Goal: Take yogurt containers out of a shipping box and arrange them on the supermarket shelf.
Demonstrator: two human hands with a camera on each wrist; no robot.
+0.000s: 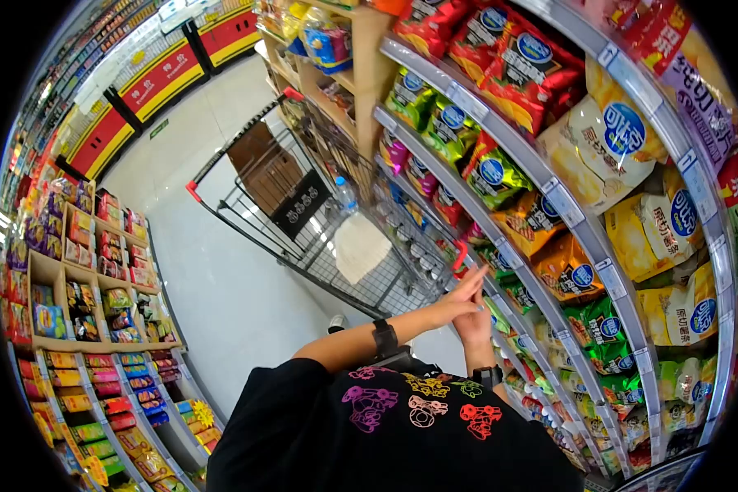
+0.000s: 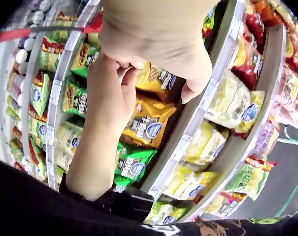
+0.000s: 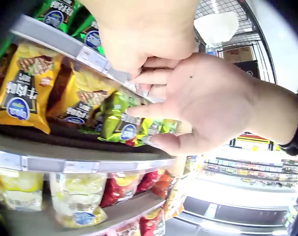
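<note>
My left hand (image 1: pixel 461 300) reaches across my body and meets my right hand (image 1: pixel 472 326) in front of the chip shelf. In the right wrist view, the palm of the left hand (image 3: pixel 208 98) faces the camera, its thumb and index finger extended. The right hand (image 3: pixel 144 34) overlaps the left's other fingers. From the left wrist, the right hand (image 2: pixel 112 81) comes up from below with its fingers bent against the left hand (image 2: pixel 154 39); its grip is partly hidden. No product shows in either hand. Orange chip bags (image 2: pixel 148 120) stand behind the hands.
A wire shopping cart (image 1: pixel 291 213) stands ahead, holding a water bottle (image 1: pixel 346 195) and a cream-coloured item (image 1: pixel 361 248). Curved shelves (image 1: pixel 566 205) of chip bags line the right. Snack racks (image 1: pixel 98 328) fill the left. Tiled floor (image 1: pixel 209 246) runs between them.
</note>
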